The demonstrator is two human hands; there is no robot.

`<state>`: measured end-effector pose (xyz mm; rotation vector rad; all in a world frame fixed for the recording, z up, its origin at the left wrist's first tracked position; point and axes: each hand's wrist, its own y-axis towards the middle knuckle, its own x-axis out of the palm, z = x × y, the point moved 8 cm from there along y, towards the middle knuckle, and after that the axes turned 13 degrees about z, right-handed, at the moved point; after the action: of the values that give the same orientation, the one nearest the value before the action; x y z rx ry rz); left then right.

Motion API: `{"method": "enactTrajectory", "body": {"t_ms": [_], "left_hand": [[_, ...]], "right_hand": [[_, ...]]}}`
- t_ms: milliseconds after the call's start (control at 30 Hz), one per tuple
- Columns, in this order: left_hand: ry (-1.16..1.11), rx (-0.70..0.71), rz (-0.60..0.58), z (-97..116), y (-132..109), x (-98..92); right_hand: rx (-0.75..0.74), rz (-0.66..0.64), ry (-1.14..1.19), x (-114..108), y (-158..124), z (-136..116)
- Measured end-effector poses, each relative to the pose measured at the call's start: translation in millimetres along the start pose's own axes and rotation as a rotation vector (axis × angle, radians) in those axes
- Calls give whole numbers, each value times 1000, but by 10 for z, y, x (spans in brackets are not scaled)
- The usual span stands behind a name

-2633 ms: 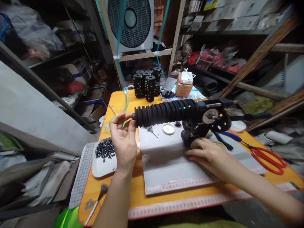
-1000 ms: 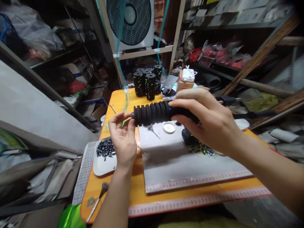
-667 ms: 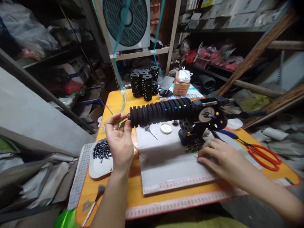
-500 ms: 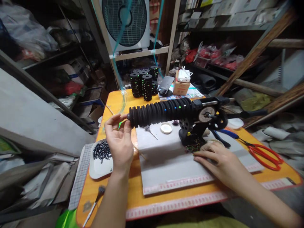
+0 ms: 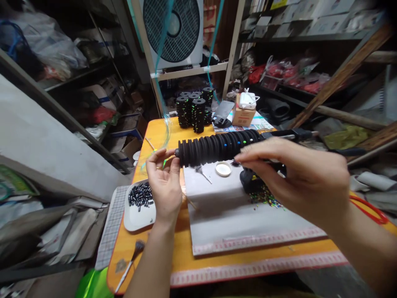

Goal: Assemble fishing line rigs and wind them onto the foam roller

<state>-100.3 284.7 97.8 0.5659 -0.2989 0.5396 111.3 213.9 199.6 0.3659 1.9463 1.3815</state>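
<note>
A ridged black roller [image 5: 214, 149] with small blue, green and white beads lies level across a black stand [image 5: 248, 180]. My left hand [image 5: 166, 178] holds the roller's left end between thumb and fingers, a bit of green showing by the fingers. Raised in front of the roller's right part is my right hand [image 5: 294, 178], its thumb and fingertips pinched together at the roller's lower edge; whatever they hold is too small to make out. Loose coloured beads [image 5: 268, 196] lie on the white board [image 5: 223, 223] below.
A white tray [image 5: 132, 219] of dark cylindrical pieces and a brush [image 5: 133, 256] are at the left. Behind stand black ridged rolls [image 5: 197, 116], a phone stand [image 5: 223, 112] and a small box [image 5: 243, 116]. Red-handled scissors [image 5: 370, 209] lie at the right.
My right hand has risen from the loose beads to the roller's lower edge. My left hand stays at the roller's left end. The whole view has shifted slightly.
</note>
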Motion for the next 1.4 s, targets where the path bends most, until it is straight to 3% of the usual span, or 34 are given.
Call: {"method": "enactTrajectory", "body": {"t_ms": [133,300,633,933,1100,1167,1233,1333,1400], "left_hand": [[-29,-1,-8,8,-4,7],[-55,-24,-14,7,-11,21],[-29,-23,-13,4,-17,16],[-34,-5,-16,18,-10,29],[15,10,-7,-10,2,4],[22,6,-10,-25,3,3],[24,5,-17,-27,2,11],[26,4,-17,-15,0,20],[18,-3,-15,-6,-2,25]], "right_hand": [[-95,96,-31,169,240,-26],[-99,48,-90,320,218,27],[-127,25,-120,336,188,27],[-272,39,-143,373,148,-46],[-245,-11,-128,309,126,-40],[-227,3,-170,166,27,-49],[-163,-74,-199,49,-187,16],[4,-425,-184,22,-776,270],[87,-527,-207,-50,-1173,443]]}}
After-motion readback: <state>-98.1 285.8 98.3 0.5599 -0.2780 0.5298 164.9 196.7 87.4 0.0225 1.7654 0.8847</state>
